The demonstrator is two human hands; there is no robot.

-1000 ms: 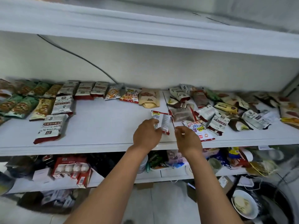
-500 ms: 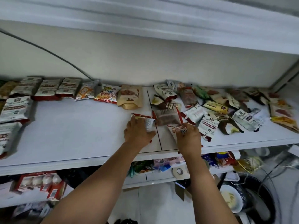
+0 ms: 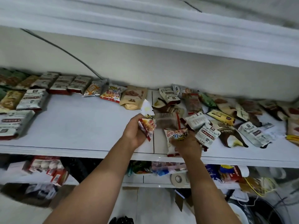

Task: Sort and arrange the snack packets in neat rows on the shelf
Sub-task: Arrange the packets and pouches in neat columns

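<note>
Packets (image 3: 208, 120) across white shelf (image 3: 80, 123) (cluttered underneath)

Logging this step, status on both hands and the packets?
Left hand shut on red-and-white packet, lifted. Right hand gripping matching packet at shelf front edge. Rows neat on left; unsorted pile crowds right.
</note>
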